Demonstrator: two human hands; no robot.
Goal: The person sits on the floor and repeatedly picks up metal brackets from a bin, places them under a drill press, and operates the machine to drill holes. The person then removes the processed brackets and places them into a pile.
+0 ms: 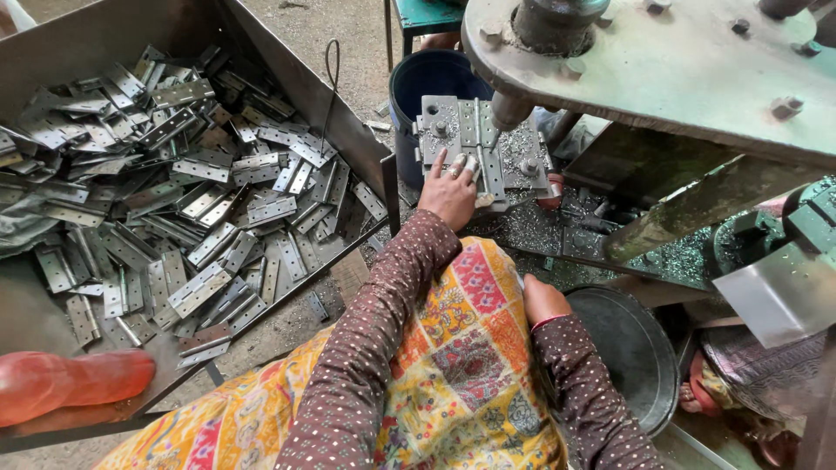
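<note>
My left hand point(449, 190) reaches forward to the steel die block point(522, 150) of a press, its fingers pinching a flat metal hinge piece point(471, 165) lying on the block. A round ram point(508, 110) hangs just above the block. My right hand point(542, 298) rests closed against my lap on the patterned yellow cloth, beside a round dark pan point(631, 348); nothing shows in it.
A large metal tray point(287, 70) on my left is heaped with several grey hinge plates point(200, 200). A blue bucket point(435, 83) stands behind the die. Metal shavings point(557, 231) litter the press bed. An orange-red object point(70, 383) lies at the tray's near corner.
</note>
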